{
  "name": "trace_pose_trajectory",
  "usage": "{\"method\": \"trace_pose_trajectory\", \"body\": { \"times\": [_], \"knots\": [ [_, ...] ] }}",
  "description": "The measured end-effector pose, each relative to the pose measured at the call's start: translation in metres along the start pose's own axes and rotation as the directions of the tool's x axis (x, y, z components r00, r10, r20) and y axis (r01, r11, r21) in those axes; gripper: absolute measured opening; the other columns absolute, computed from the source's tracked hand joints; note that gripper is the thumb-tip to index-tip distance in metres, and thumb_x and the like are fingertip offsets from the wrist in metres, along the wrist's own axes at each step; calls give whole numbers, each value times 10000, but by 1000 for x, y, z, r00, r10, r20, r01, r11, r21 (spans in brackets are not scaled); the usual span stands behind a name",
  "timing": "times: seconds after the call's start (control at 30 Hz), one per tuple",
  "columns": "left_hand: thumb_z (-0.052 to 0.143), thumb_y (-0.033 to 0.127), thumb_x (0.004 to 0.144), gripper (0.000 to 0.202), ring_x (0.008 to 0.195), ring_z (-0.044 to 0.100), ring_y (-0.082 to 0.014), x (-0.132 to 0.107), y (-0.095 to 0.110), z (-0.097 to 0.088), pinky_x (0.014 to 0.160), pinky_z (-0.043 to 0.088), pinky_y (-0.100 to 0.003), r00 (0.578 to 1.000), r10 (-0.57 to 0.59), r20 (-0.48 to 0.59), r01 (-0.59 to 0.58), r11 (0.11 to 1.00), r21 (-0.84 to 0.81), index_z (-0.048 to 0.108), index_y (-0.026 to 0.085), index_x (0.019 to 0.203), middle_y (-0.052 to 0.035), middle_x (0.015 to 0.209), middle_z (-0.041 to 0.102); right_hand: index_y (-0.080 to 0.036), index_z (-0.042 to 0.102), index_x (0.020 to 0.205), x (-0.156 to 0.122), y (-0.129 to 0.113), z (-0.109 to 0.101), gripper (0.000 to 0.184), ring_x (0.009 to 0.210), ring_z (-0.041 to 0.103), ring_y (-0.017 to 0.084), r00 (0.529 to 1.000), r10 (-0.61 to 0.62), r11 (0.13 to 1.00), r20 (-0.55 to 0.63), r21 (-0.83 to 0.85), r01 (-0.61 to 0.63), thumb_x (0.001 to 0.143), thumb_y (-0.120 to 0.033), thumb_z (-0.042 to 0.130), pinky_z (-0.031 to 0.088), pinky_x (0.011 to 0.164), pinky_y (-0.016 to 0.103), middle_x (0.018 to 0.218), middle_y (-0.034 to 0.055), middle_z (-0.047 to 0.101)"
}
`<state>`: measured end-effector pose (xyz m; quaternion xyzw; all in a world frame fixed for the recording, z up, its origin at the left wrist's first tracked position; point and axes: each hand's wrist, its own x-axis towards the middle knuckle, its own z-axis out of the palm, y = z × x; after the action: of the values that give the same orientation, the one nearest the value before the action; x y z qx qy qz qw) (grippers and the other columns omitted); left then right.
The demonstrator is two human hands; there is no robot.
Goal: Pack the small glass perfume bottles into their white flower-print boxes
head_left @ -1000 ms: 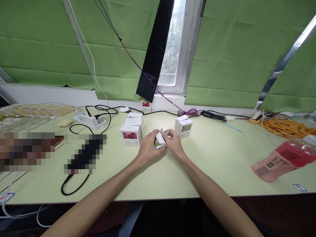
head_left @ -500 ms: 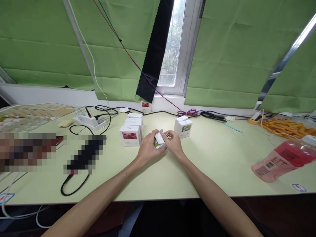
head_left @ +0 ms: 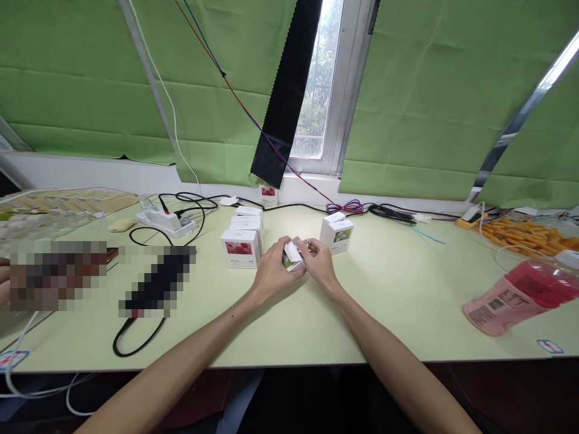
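Observation:
Both my hands meet over the middle of the pale green table (head_left: 384,301). My left hand (head_left: 270,272) grips a small white box (head_left: 292,257) with a green picture on its side, its top flap open. My right hand (head_left: 320,260) pinches a small shiny thing at the box's open end; I cannot make out what it is. Just left stands a row of white boxes with red pictures (head_left: 239,247). Behind my right hand stands a white box with a green picture (head_left: 337,232).
A white power strip (head_left: 165,220) with black cables lies at the back left. A pink bottle (head_left: 511,298) lies on its side at the right. Orange sticks (head_left: 525,232) are heaped at the far right. Cables run along the wall under the window.
Almost nothing differs; my hands stay on the small box with only slight finger shifts, and the view has drifted a little.

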<state>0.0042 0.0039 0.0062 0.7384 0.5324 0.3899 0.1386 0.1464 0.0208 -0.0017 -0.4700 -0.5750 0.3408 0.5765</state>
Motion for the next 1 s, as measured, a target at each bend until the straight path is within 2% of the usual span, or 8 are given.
{"method": "trace_pose_trajectory", "body": {
  "times": [0.2, 0.53, 1.0],
  "knots": [
    [728, 454, 702, 704, 1040, 661, -285, 0, 0, 0, 822, 528, -386, 1000, -14, 22, 14, 1000, -5, 493, 244, 1332, -78, 1204, 679, -171, 704, 863, 0, -1, -1, 413, 791, 660, 206, 1000, -24, 1000, 6, 3, 24, 922, -531, 509, 482, 719, 303, 841, 64, 732],
    [732, 459, 705, 720, 1058, 656, -290, 0, -1, 0, 823, 534, -391, 999, 5, 32, -5, 1000, -6, 496, 238, 1348, -88, 1209, 672, -174, 715, 847, 2, 1, -1, 375, 785, 666, 203, 1000, -23, 1000, 4, 13, 23, 906, -491, 524, 481, 716, 295, 835, 60, 746],
    [736, 457, 712, 719, 1058, 653, -284, 0, -1, 0, 849, 530, -398, 999, 20, 38, -20, 1000, -6, 489, 233, 1349, -86, 1230, 664, -173, 720, 835, 2, -1, -2, 410, 739, 641, 190, 1000, -12, 1000, 15, 7, 12, 912, -521, 516, 465, 686, 288, 795, 51, 727]
  ]
}}
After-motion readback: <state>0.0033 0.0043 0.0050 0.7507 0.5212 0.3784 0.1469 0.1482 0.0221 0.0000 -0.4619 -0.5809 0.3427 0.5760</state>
